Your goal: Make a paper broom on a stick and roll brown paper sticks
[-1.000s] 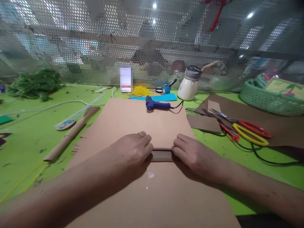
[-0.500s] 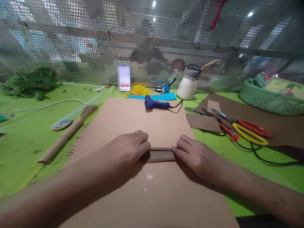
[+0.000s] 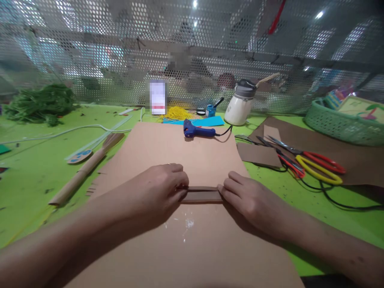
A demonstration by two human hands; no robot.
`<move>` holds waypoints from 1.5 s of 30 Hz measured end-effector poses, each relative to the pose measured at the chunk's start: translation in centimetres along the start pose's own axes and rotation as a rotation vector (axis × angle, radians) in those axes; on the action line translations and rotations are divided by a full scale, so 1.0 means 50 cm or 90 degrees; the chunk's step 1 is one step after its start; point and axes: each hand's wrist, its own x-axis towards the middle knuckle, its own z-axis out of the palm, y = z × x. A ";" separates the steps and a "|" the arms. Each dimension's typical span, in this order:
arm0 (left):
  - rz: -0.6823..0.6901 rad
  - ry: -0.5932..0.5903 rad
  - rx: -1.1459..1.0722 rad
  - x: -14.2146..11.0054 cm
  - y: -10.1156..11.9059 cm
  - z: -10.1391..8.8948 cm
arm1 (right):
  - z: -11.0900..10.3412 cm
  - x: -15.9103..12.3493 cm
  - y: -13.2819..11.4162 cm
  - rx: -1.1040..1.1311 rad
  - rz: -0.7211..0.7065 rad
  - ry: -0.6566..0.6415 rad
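Note:
A narrow folded strip of brown paper (image 3: 202, 196) lies crosswise over a large tan paper sheet (image 3: 180, 156). My left hand (image 3: 163, 184) grips the strip's left end, fingers curled and pressed together; the fingertips are partly hidden. At the opposite end, my right hand (image 3: 244, 194) pinches the strip between thumb and fingers. Between the hands, a dark fold line runs along the strip. Below it, shiny dried glue spots (image 3: 189, 223) mark the sheet. A blue glue gun (image 3: 199, 131) rests on the sheet's far part.
Right of the sheet lie scissors (image 3: 319, 170), a brown card piece (image 3: 259, 155) and a green basket (image 3: 345, 122). A rolled paper tube (image 3: 81, 175) lies left. Behind stand a white bottle (image 3: 239, 108), a blue paint jar (image 3: 211, 111) and a lit phone (image 3: 158, 97).
My left hand has shifted slightly left along the strip, its fingers more bent, so more of the strip shows. My right hand stays at its end. The view has moved a little.

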 end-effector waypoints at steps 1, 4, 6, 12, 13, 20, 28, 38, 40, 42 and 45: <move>0.000 -0.006 -0.005 0.004 0.002 -0.001 | 0.000 -0.001 0.000 0.001 0.003 0.006; 0.003 0.001 -0.010 0.019 0.010 0.001 | -0.002 -0.002 -0.001 0.001 0.004 0.044; 0.000 0.004 -0.015 0.028 0.017 0.000 | -0.007 0.001 -0.002 -0.014 -0.012 0.082; -0.153 -0.170 -0.276 0.034 0.031 -0.023 | -0.023 0.022 -0.010 -0.061 -0.065 0.199; -0.164 -0.180 -0.322 0.032 0.033 -0.026 | -0.022 0.025 -0.012 -0.061 -0.067 0.205; -0.222 -0.166 -0.350 0.028 0.038 -0.015 | -0.012 0.022 -0.015 0.009 -0.024 0.183; -0.161 -0.117 -0.276 0.024 0.031 0.000 | -0.058 0.046 0.002 0.414 0.216 0.144; -0.112 -0.012 -0.208 -0.001 0.063 0.013 | -0.032 0.061 -0.018 0.487 0.283 0.079; -0.100 0.017 -0.178 -0.001 0.064 0.014 | -0.031 0.057 -0.017 0.492 0.266 0.068; -0.081 0.033 -0.158 -0.001 0.065 0.014 | -0.030 0.054 -0.013 0.484 0.240 0.053; -0.071 0.034 -0.147 -0.002 0.065 0.015 | -0.027 0.050 -0.009 0.455 0.198 0.047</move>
